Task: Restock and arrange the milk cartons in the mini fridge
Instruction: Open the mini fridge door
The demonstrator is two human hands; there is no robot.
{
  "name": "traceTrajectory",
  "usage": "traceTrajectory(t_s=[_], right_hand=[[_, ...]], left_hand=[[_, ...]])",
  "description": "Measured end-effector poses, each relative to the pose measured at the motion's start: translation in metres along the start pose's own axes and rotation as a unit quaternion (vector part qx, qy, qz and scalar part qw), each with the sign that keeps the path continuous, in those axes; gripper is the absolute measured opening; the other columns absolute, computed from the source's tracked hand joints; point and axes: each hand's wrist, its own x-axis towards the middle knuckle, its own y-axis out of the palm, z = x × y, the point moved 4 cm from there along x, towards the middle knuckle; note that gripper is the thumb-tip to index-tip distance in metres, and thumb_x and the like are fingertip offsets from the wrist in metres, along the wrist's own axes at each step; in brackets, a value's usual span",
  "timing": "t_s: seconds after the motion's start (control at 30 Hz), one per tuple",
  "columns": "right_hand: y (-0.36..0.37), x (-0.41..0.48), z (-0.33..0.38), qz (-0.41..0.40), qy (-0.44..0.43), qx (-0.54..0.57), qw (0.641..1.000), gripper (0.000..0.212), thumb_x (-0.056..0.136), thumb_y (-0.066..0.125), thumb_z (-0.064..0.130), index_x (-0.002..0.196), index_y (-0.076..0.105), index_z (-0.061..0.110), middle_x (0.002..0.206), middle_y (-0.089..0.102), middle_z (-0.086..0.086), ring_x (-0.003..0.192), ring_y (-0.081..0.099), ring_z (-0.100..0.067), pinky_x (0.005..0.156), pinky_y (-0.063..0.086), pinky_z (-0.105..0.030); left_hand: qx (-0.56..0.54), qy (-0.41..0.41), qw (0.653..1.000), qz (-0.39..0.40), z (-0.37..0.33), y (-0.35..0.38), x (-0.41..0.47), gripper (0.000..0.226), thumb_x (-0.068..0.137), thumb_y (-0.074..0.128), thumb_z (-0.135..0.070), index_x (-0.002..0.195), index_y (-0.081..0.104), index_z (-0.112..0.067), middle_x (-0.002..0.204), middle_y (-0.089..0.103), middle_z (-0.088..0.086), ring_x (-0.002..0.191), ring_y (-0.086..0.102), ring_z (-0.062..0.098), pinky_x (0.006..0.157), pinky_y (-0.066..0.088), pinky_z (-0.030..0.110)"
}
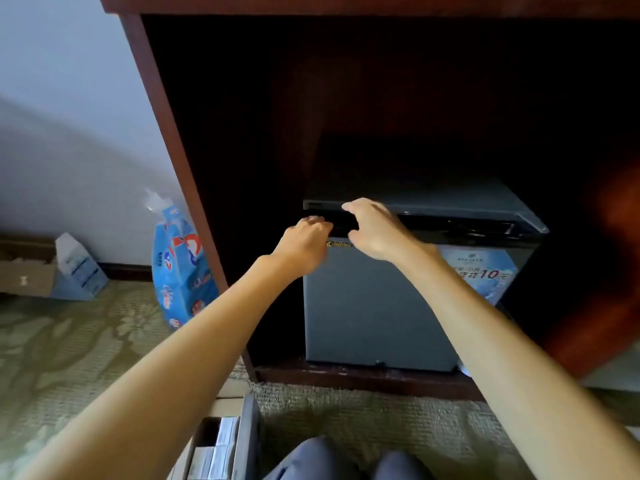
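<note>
— Where is the mini fridge (450, 200)?
— I see it right of centre, standing inside the dark wooden cabinet (162, 126), its grey door (374, 313) closed.
— And the hands?
— My left hand (304, 245) has its fingers hooked into the black handle groove at the door's upper left corner, grasping it. My right hand (377, 230) is just beside it, fingers bent over the fridge's top lip, thumb down by the groove. It's blurred, so I cannot tell whether it grips.
— The milk cartons?
— At the bottom edge, left of centre. The pale milk cartons (221, 445) sit packed in an open box (246, 441) on the patterned carpet (86, 341), beside my knees (311, 459).
— Anything else?
— A blue printed plastic pack (183, 271) leans at the cabinet's left side, and a cardboard box (24, 275) lies at the far left by the wall.
</note>
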Motion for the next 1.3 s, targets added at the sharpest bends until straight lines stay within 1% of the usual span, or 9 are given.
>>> traceTrajectory(t_s=[0.1, 0.27, 0.33, 0.47, 0.6, 0.73, 0.83, 1.17, 1.3], right_hand=[[0.015, -0.006, 0.000, 0.072, 0.022, -0.046, 0.996, 0.052, 0.089, 0.039, -0.009, 0.139, 0.036, 0.004, 0.149, 0.031, -0.007, 0.134, 0.036, -0.029, 0.106, 0.039, -0.043], [0.024, -0.005, -0.009, 0.098, 0.038, -0.034, 0.994, 0.070, 0.088, 0.036, -0.012, 0.149, 0.016, 0.014, 0.158, 0.013, -0.001, 0.145, 0.018, -0.023, 0.112, 0.029, -0.035], [0.024, -0.004, -0.011, 0.088, 0.043, -0.009, 0.995, 0.071, 0.088, 0.035, -0.013, 0.149, 0.015, 0.017, 0.158, 0.012, 0.000, 0.144, 0.020, -0.025, 0.106, 0.035, -0.034], [0.026, -0.002, -0.013, 0.068, 0.048, -0.050, 0.995, 0.062, 0.087, 0.038, -0.010, 0.144, 0.026, 0.013, 0.148, 0.027, -0.005, 0.129, 0.038, -0.030, 0.091, 0.045, -0.039], [0.027, -0.004, -0.010, 0.058, 0.054, -0.111, 0.991, 0.044, 0.088, 0.041, -0.004, 0.130, 0.039, 0.006, 0.133, 0.036, -0.008, 0.118, 0.042, -0.030, 0.076, 0.040, -0.037], [0.016, -0.021, -0.004, 0.062, 0.054, -0.108, 0.991, 0.036, 0.088, 0.038, -0.004, 0.122, 0.048, 0.002, 0.121, 0.040, -0.010, 0.103, 0.049, -0.031, 0.072, 0.040, -0.039], [0.014, -0.051, -0.005, 0.050, 0.029, -0.102, 0.993, 0.037, 0.089, 0.037, -0.003, 0.123, 0.049, 0.005, 0.115, 0.042, -0.008, 0.095, 0.049, -0.028, 0.069, 0.039, -0.037], [-0.002, -0.164, -0.017, -0.034, 0.051, -0.083, 0.995, 0.027, 0.093, 0.041, 0.005, 0.109, 0.062, 0.011, 0.114, 0.054, -0.007, 0.106, 0.054, -0.029, 0.078, 0.041, -0.035], [-0.016, -0.203, -0.035, -0.051, 0.086, -0.059, 0.993, 0.036, 0.091, 0.036, 0.000, 0.106, 0.067, 0.011, 0.117, 0.057, -0.007, 0.112, 0.052, -0.028, 0.090, 0.045, -0.039]], left_hand=[[0.013, -0.001, 0.999, 0.040, 0.001, 0.009, -0.005, 0.054, 0.092, 0.036, 0.003, 0.145, 0.029, -0.007, 0.159, 0.008, 0.009, 0.147, 0.007, 0.024, 0.118, 0.020, 0.042], [-0.035, 0.018, 0.998, 0.050, -0.010, 0.005, -0.001, 0.041, 0.088, 0.035, 0.009, 0.127, 0.040, -0.002, 0.145, 0.031, 0.012, 0.142, 0.023, 0.026, 0.104, 0.031, 0.037], [-0.013, 0.023, 0.999, 0.034, -0.012, 0.007, 0.001, 0.040, 0.087, 0.038, 0.008, 0.125, 0.043, -0.003, 0.137, 0.038, 0.009, 0.132, 0.037, 0.025, 0.097, 0.034, 0.035], [0.021, 0.024, 0.999, -0.003, -0.010, 0.009, 0.004, 0.033, 0.086, 0.044, 0.004, 0.117, 0.051, -0.003, 0.131, 0.041, 0.007, 0.128, 0.038, 0.020, 0.095, 0.036, 0.034], [0.054, 0.032, 0.998, -0.013, -0.012, 0.011, -0.001, 0.031, 0.084, 0.049, 0.000, 0.114, 0.053, -0.003, 0.132, 0.040, 0.006, 0.130, 0.035, 0.019, 0.094, 0.038, 0.032], [0.039, 0.040, 0.998, -0.020, -0.021, 0.005, -0.024, 0.025, 0.083, 0.051, -0.001, 0.108, 0.054, -0.004, 0.122, 0.042, 0.007, 0.101, 0.051, 0.024, 0.067, 0.036, 0.030], [-0.027, 0.046, 0.998, -0.028, -0.027, 0.003, -0.056, 0.014, 0.082, 0.047, 0.001, 0.090, 0.051, -0.010, 0.113, 0.049, 0.006, 0.079, 0.051, 0.026, 0.061, 0.039, 0.033], [-0.091, 0.028, 0.973, -0.212, -0.095, -0.003, -0.165, 0.022, 0.095, 0.039, -0.010, 0.102, 0.060, -0.007, 0.105, 0.062, 0.006, 0.101, 0.055, 0.022, 0.073, 0.046, 0.032], [-0.062, 0.049, 0.976, -0.201, -0.121, 0.013, -0.188, 0.030, 0.090, 0.042, -0.015, 0.100, 0.070, -0.016, 0.098, 0.070, 0.003, 0.104, 0.056, 0.020, 0.066, 0.044, 0.030]])
